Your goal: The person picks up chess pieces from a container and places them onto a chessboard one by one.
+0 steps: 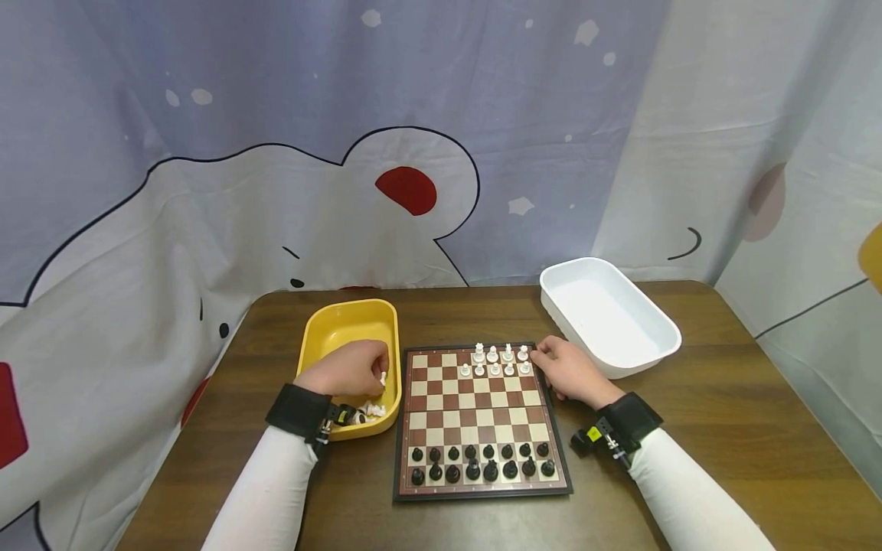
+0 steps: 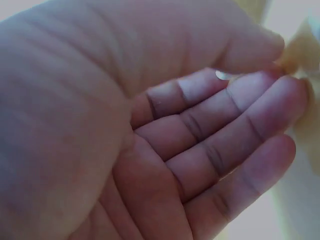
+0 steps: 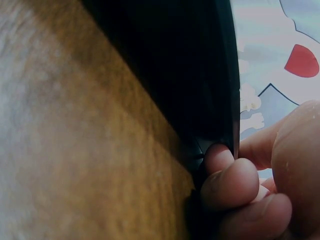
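Head: left hand [image 1: 351,369] pinches white piece [image 1: 382,377] | wrist: right hand [image 3: 250,190] fingers curled on board edge [image 3: 200,90]

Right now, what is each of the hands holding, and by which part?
The left hand pinches a white chess piece at its fingertips over the yellow tray; which part cannot be told. The right hand grips the chessboard by its far right edge.

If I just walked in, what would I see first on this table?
You would spot the chessboard in the middle of the table, with black pieces lined up near the person and a few white pieces at the far right corner. The left hand pinches a white piece over the yellow tray, while the right hand holds the board's right edge beside the white tray.
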`<action>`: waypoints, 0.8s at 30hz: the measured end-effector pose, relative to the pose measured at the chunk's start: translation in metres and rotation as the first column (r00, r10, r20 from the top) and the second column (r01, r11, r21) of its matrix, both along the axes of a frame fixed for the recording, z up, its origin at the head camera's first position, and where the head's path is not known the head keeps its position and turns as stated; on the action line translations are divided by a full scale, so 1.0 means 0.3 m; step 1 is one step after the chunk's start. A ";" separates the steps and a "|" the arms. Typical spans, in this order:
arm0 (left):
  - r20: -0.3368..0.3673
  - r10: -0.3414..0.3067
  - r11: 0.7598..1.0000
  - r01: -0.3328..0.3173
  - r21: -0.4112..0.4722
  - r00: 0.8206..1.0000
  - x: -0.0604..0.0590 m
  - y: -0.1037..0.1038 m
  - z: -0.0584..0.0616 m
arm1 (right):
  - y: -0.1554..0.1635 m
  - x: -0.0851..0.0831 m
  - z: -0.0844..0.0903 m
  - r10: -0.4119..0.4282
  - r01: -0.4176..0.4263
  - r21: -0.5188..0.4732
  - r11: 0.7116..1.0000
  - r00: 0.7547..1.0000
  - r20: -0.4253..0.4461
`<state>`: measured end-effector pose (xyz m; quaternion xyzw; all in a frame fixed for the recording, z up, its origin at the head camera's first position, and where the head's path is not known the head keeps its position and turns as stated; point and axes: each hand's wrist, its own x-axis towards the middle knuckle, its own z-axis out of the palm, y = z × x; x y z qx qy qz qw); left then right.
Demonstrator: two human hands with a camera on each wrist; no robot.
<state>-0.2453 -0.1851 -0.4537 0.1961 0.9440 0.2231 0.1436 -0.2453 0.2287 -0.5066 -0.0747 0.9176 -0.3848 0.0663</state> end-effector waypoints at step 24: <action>-0.068 0.039 0.996 -0.044 -0.074 0.997 -0.024 -0.024 -0.017 | 0.005 -0.006 -0.007 0.003 -0.003 -0.006 1.000 1.000 0.013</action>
